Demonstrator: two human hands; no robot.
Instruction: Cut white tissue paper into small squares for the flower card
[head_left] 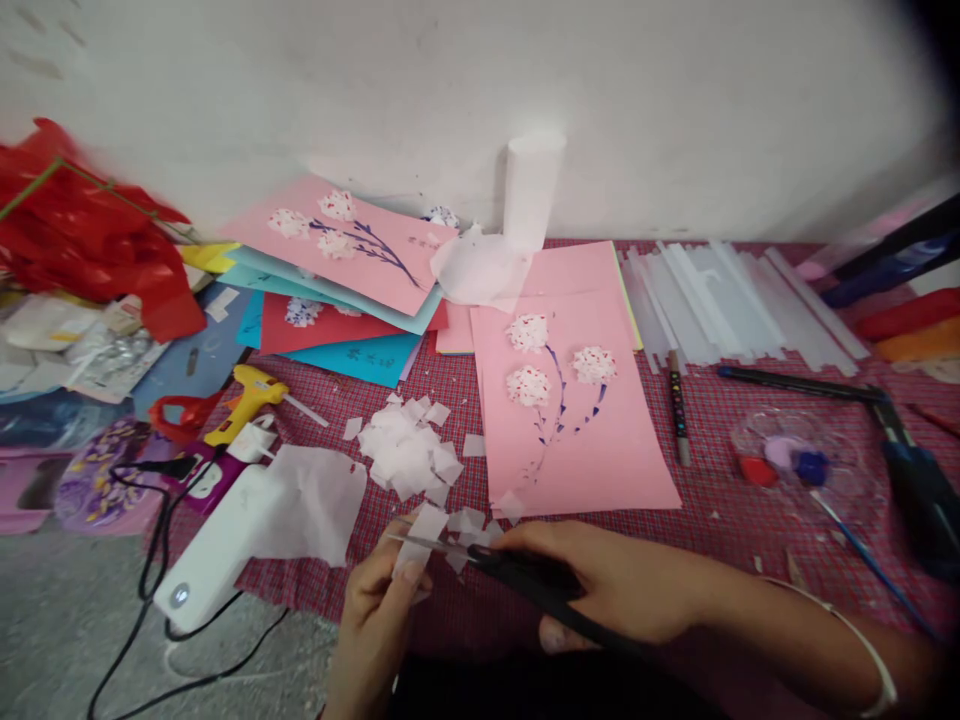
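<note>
Thin white paper sheet (pixel 319 505): lies on the cloth-covered red checked desk (pixel 709 420); I judge it not yet cut into squares.
Stacked pink card with white blossoms and dark blue stems (pixel 341 245): looks finished to me, with writing near its right edge.
Bare left hand (pixel 386 595): pinched closed, thumb against fingers, gripping the lower end of a narrow white paper strip (pixel 420 545).
Heap of small white paper squares (pixel 405 450): sits just beyond the left hand; from my end, much cutting appears done.
Strip: upright between the blades, so at least this piece is left; I cannot tell whether the cut is through.
Black-handled metal scissors (pixel 525 580): point leftward, their blades across the strip; loose squares lie just beyond.
Flat pink paper sheet with three red-flecked white blossoms (pixel 577 400): blossoms and dark blue stems are there, though I make out no writing on it.
Bare right hand (pixel 600 570): closed around the scissors' handles, some fingers hidden from me.
</note>
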